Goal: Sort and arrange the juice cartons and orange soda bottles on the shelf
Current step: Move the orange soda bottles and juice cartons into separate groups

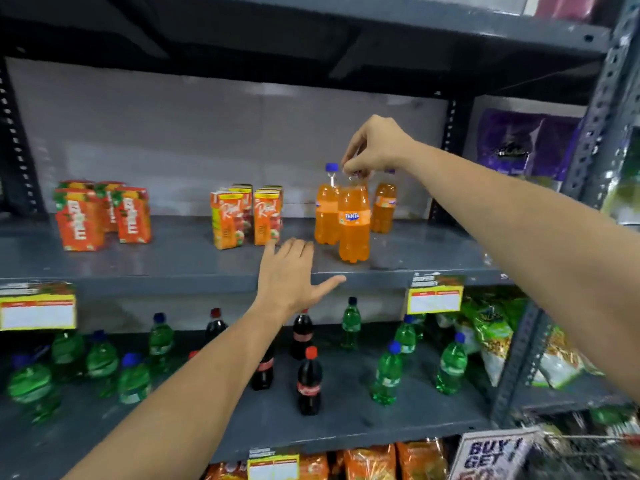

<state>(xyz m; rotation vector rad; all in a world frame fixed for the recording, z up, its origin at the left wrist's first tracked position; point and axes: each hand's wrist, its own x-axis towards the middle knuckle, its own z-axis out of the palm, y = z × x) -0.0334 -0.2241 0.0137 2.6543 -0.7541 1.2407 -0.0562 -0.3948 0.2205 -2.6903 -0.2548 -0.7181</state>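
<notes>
Three orange soda bottles stand on the grey middle shelf (173, 261). My right hand (372, 147) grips the cap of the front bottle (354, 226), which stands near the shelf's front edge. A second bottle (326, 209) with a blue cap stands just behind and to its left, and a third (383, 207) is behind on the right. Left of the bottles stand orange-and-yellow juice cartons (246, 214) in a small group. At the far left is a group of red-orange juice cartons (102, 214). My left hand (291, 275) hovers open at the shelf's front edge, below the cartons and bottles.
The lower shelf (346, 427) holds scattered green soda bottles (387, 374) and dark cola bottles (309, 382). Yellow price tags (435, 299) hang on the shelf edge. Snack bags (495, 341) lie at the right, a purple pack (519, 143) beyond the upright post.
</notes>
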